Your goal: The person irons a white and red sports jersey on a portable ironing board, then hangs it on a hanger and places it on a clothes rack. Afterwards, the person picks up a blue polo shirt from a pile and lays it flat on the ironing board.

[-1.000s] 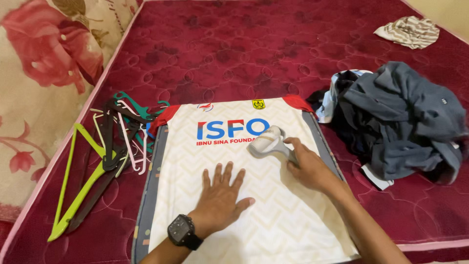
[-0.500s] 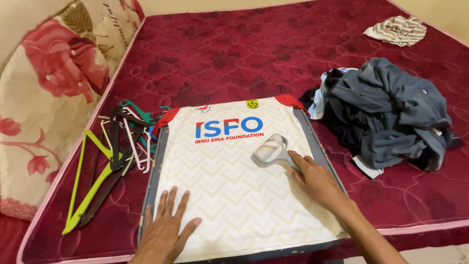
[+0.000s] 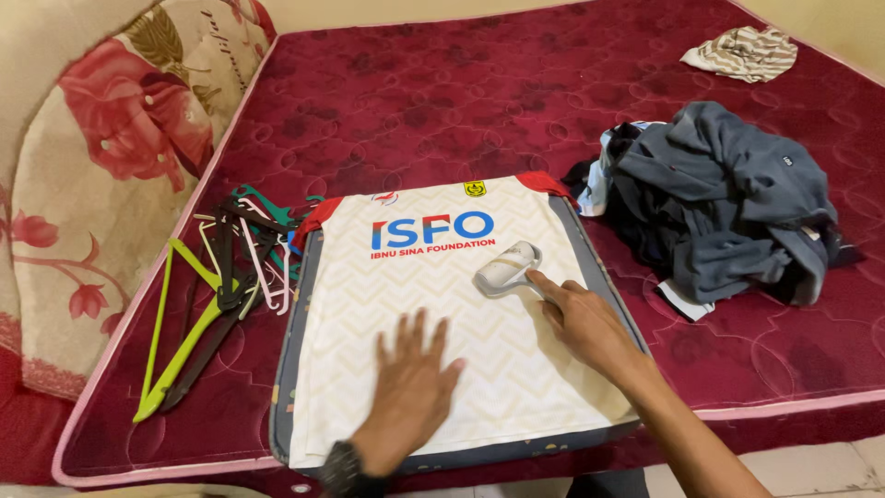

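Dark red quilted mattress (image 3: 479,92) fills the scene, with a pink piped edge along its near side. Nearest the person, the left hand (image 3: 410,387) lies flat, fingers spread and gripping nothing, on a white short-sleeved jersey with a faint zigzag weave and red shoulder trim (image 3: 433,323); a dark wristwatch (image 3: 343,466) sits on that wrist. The jersey is spread smooth over a flat grey padded board (image 3: 297,323), whose edges show on both sides of the cloth and along its near end.

Just right of the left hand, and apart from it, the right hand (image 3: 585,323) is closed around the handle of a small white handheld garment steamer (image 3: 505,270), the index finger stretched along it. The steamer's head rests on the jersey, just beyond the right hand's fingertips and below the blue and red lettering across the chest.

Left of the left hand, off the board, a loose bundle of plastic clothes hangers in lime green, black, white and teal (image 3: 217,295) lies on the mattress. Right of the right hand sits a heap of crumpled dark grey clothes (image 3: 728,207). Farther beyond that, near the far corner, lies a small striped beige cloth (image 3: 742,51). Far left, a cream floral-printed cushion with red flowers (image 3: 111,157) leans against the mattress edge.
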